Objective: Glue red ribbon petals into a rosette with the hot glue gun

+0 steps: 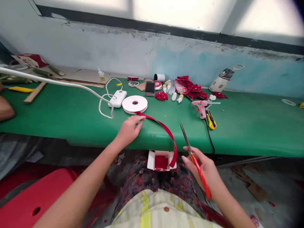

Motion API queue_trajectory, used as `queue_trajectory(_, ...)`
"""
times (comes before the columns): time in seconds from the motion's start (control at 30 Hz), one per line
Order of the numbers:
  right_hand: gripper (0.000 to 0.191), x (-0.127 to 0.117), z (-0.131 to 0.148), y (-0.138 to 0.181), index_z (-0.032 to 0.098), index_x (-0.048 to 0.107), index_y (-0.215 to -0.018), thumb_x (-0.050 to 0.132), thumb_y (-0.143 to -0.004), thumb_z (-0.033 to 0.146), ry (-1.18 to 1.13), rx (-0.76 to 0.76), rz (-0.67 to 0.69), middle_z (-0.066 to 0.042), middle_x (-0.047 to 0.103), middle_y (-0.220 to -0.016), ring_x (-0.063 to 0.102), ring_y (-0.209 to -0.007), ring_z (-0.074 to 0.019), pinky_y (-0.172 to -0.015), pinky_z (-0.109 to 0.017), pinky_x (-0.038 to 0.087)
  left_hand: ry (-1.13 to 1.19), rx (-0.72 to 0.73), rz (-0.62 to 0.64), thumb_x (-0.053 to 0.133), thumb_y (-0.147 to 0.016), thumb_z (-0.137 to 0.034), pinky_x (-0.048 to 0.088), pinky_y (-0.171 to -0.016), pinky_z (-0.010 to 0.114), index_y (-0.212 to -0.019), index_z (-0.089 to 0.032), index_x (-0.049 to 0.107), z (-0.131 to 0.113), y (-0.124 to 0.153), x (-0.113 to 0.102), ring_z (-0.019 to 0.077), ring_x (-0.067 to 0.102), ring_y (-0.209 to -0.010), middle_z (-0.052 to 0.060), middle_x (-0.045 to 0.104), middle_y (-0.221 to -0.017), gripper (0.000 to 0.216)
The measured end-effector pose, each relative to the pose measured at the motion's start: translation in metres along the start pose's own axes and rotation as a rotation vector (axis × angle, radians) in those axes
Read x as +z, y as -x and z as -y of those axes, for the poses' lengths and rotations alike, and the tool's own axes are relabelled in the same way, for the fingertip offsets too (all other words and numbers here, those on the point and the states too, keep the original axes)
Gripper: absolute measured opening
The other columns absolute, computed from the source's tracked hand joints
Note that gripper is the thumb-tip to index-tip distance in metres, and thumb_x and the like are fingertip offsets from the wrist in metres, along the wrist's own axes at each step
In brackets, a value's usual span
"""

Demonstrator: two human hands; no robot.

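Observation:
My left hand (pixel 131 129) is over the green table, its fingers stretched out and thumb apart. Its fingertips are at the red ribbon (pixel 166 128), close to the white spool (pixel 135 104) that the ribbon comes off. From there the ribbon curves right and hangs over the table edge. Its loose end dips into a small white box (pixel 151 161) with red pieces inside, resting on my lap. My right hand (pixel 201 164) is closed around scissors (pixel 198 172) with orange-red handles, their blades pointing up and looking closed together.
A white power bank (pixel 118 98) with a cable lies left of the spool. Right of it are a pink glue gun (pixel 200 107), a yellow cutter (pixel 211 120), small glue bottles (pixel 180 98) and red glittery pieces (pixel 192 88). Another person's arm (pixel 6 107) rests at far left.

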State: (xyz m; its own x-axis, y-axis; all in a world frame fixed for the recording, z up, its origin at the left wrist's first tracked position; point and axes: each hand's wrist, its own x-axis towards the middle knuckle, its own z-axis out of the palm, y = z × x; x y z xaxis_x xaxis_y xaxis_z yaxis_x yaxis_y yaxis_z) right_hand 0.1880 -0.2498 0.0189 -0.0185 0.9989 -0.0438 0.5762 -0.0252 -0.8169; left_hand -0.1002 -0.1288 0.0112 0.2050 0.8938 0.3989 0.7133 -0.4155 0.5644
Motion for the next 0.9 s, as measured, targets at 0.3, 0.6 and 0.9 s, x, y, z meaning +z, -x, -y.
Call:
queue_trajectory(0.3,0.039,-0.038,0.001,-0.112,0.016,0.051,-0.122,0.048,-0.094,0.042,0.897,-0.101,0.12,-0.016,0.067,-0.1,0.064,-0.092,-0.0292,-0.068,-0.031,0.041,-0.322,0.217,0.339,0.05,-0.079,-0.014,0.044,-0.095,0.043,-0.099,-0.013,0.07,0.022,-0.072,0.033,0.0287,0.058,-0.104,0.015,0.065,-0.104,0.029)
queue_trajectory(0.6,0.044,-0.043,-0.005,-0.186,0.01,0.053,-0.126,0.058,-0.089,0.033,0.932,-0.13,0.179,-0.024,0.057,-0.119,0.052,-0.111,-0.0366,-0.087,-0.041,0.038,-0.209,0.129,0.137,0.039,-0.093,-0.029,0.048,-0.088,0.034,-0.097,-0.018,0.064,0.035,-0.047,0.014,0.021,0.061,-0.095,0.008,0.066,-0.098,0.027)
queue_trajectory(0.9,0.043,0.058,0.059,-0.163,0.017,0.065,-0.111,0.04,-0.097,0.05,0.714,-0.41,0.219,-0.011,0.064,-0.106,0.055,-0.102,-0.0235,-0.088,-0.031,0.04,-0.386,0.049,0.005,0.05,-0.083,-0.025,0.036,-0.108,0.044,-0.121,-0.012,0.058,0.06,-0.06,-0.01,0.0305,0.046,-0.125,0.015,0.056,-0.128,0.041)
